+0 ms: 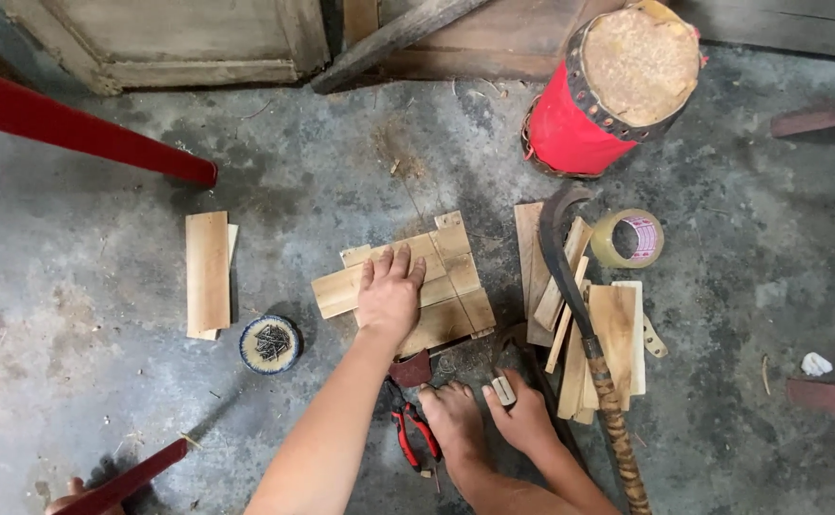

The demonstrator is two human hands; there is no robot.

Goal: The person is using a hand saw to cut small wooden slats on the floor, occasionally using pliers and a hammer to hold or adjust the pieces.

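Observation:
My left hand (pixel 389 298) lies flat, fingers spread, on a small panel of pale wooden slats (pixel 451 253) that rests on the concrete floor. It holds nothing and only presses on the wood. My right hand does not show in this view. Below the panel, what look like two bare feet (pixel 489 420) sit close together, beside red-handled pliers (pixel 410 431) and a dark red scrap (pixel 410 368).
A curved blade with a wrapped handle (pixel 589 334) lies over loose slats (pixel 618 329), beside a tape roll (pixel 629 238). A dish of nails (pixel 270 343) and a board (pixel 208 272) lie left. A red drum (pixel 613 86) stands behind; red furniture legs (pixel 84 129) reach in from the left.

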